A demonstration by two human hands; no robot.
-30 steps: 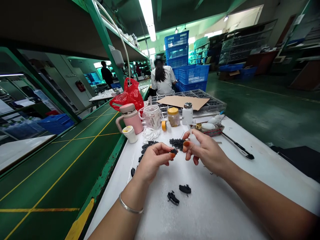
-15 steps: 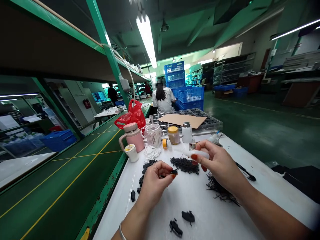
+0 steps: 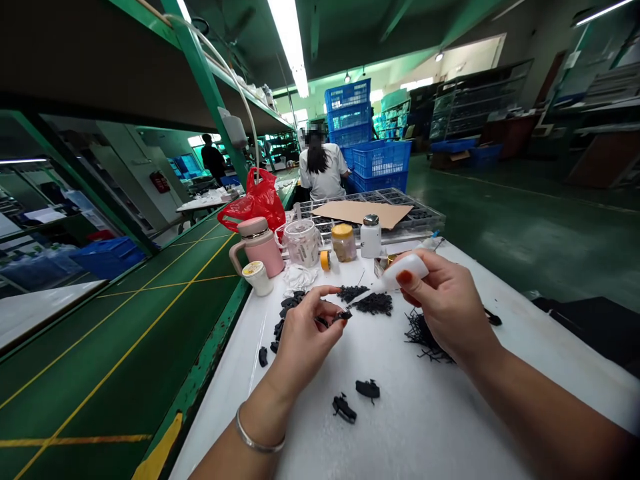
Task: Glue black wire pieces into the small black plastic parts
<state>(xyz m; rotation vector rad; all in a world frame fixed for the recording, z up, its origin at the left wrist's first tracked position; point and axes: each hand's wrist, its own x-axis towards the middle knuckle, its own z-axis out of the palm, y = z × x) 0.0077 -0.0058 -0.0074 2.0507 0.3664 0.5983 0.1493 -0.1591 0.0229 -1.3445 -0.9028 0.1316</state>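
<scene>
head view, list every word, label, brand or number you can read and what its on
No text can be read.
White tub: print on its lid too small.
Clear plastic bucket: printed marks, too blurred.
White bottle with metal cap: small marks, unreadable.
Red panel in the left background: markings too blurred.
White squeeze bottle in the right hand: no print shows.
</scene>
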